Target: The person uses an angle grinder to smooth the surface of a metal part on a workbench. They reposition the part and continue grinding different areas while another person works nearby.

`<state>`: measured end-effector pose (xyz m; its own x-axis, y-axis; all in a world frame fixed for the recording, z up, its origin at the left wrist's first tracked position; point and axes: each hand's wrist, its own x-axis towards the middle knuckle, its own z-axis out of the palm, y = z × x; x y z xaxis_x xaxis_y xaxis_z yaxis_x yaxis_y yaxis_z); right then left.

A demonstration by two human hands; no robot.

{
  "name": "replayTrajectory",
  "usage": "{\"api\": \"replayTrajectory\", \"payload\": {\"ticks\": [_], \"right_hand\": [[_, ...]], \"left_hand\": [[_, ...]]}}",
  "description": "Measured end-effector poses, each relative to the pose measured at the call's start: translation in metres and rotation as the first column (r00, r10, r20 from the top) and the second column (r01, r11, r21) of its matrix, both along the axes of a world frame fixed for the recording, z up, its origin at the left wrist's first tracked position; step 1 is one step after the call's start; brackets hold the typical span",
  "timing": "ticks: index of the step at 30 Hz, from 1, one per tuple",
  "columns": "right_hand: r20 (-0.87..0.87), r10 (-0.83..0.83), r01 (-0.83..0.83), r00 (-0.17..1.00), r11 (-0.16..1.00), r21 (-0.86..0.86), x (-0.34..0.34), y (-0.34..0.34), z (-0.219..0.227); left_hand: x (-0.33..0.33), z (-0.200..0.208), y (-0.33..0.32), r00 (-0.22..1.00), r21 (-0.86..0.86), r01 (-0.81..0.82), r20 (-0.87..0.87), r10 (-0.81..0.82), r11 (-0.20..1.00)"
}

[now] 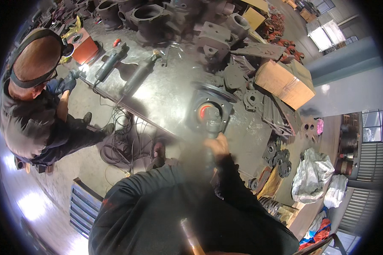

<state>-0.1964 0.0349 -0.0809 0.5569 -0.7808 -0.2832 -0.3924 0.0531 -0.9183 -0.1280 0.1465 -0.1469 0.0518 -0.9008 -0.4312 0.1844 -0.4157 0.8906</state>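
Observation:
In the middle of the bench, my right hand [218,146] is wrapped round the body of an angle grinder [213,123]. The grinder's head reaches into the round opening of a dark square metal casting [226,116], where a red-orange disc [203,112] shows beside it. A grey blur over the picture hides my left hand; only the left sleeve [157,180] shows, leading toward the grinder's rear. Whether the disc touches the casting's inner wall cannot be made out.
Large castings [151,17] crowd the far bench, with flat metal parts and a cardboard box [285,83] at right. Two more power tools [108,63] lie at left. A co-worker [34,102] stands there beside a red block [84,46]; cables [123,144] tangle on the floor.

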Motion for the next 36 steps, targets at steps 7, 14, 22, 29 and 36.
{"api": "replayTrajectory", "payload": {"ticks": [7,14,22,29,36], "right_hand": [[-0.01,0.026,-0.028,1.0,0.97,-0.243,-0.004,0.001,-0.033],[-0.006,0.126,-0.115,0.992,0.888,-0.445,-0.016,-0.006,-0.046],[0.086,-0.024,0.034,0.996,0.993,-0.11,-0.004,0.004,-0.022],[0.174,-0.108,0.085,0.979,0.988,0.132,0.004,0.002,0.003],[0.151,-0.164,0.136,0.975,0.974,0.182,0.012,0.005,0.02]], "left_hand": [[0.029,0.031,0.009,0.992,-0.35,0.031,0.125,0.013,0.936],[0.028,0.021,0.013,0.963,-0.459,-0.169,-0.264,0.048,0.872],[0.035,-0.005,0.027,0.991,-0.151,0.046,-0.117,-0.064,0.987],[0.036,-0.02,0.026,0.982,-0.374,-0.025,-0.182,-0.047,0.927],[0.044,0.002,0.018,0.997,-0.342,0.069,-0.021,-0.081,0.937]]}}
